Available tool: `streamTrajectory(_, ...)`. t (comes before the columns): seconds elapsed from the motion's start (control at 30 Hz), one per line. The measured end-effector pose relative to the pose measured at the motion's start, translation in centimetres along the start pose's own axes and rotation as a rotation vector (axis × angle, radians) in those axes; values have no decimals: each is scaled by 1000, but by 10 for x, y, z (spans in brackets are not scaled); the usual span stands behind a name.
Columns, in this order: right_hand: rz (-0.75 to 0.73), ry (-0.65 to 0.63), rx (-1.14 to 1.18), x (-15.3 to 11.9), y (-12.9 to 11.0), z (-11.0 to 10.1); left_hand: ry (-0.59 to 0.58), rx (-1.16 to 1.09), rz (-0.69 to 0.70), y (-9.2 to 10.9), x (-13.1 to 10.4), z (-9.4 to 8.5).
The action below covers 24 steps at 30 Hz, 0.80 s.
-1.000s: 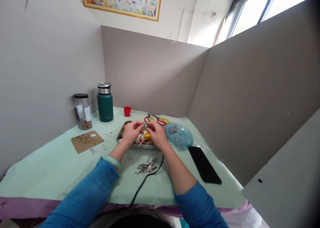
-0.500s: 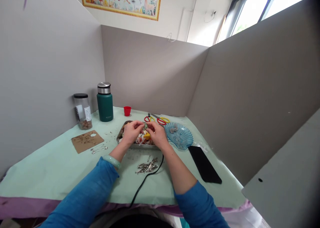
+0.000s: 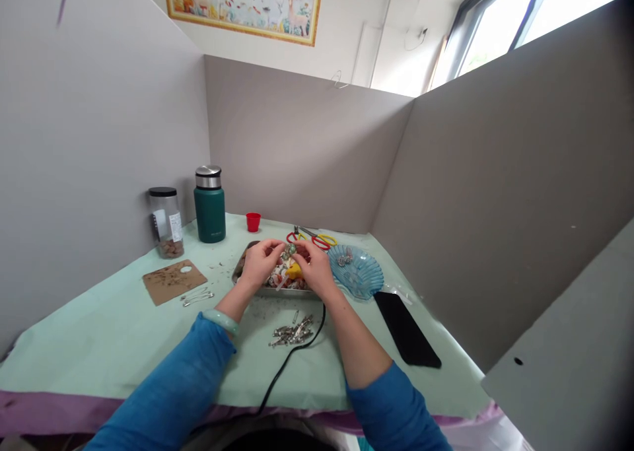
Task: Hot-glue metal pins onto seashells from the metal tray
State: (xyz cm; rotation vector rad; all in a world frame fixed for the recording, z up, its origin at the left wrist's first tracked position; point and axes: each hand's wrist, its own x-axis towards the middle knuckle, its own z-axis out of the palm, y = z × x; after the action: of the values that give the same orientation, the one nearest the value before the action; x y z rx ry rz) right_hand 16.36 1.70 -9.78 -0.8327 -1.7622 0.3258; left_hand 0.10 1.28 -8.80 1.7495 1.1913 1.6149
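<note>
Both hands meet over a metal tray [image 3: 277, 293] full of small mixed pieces in white, red and yellow. My left hand [image 3: 261, 265] pinches the left side of a small green ornament [image 3: 291, 248]; its exact kind is too small to make out. From the other side my right hand [image 3: 313, 266] closes its fingers on the same piece. Under the right hand, a yellow nozzle-like part [image 3: 294, 271] pokes out above the tray's contents. Nearer to me lies a heap of small silver metal clips or pins [image 3: 292, 333].
A blue shell-shaped dish [image 3: 364, 276] with small metal bits and a black flat slab [image 3: 407, 332] are at right. Scissors [image 3: 324, 241] and a red cup [image 3: 253, 222] stand behind. A green flask [image 3: 209, 210], jar [image 3: 167, 226], brown card [image 3: 173, 280] and safety pins [image 3: 198, 297] are left. A black cord [image 3: 282, 365] runs forward.
The view has tipped up slightly, so everything sits a little lower. Both hands stay over the tray with the green ornament, which has turned slightly between the fingers.
</note>
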Motion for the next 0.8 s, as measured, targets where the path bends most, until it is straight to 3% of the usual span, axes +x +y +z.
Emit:
streamTrajectory(0.3,13,-2,3,0,-1,1,-64,22,-16,2,-2,1)
streamTrajectory(0.8,41,6,57,0,-3,1,-35,-3,1,-5,2,1)
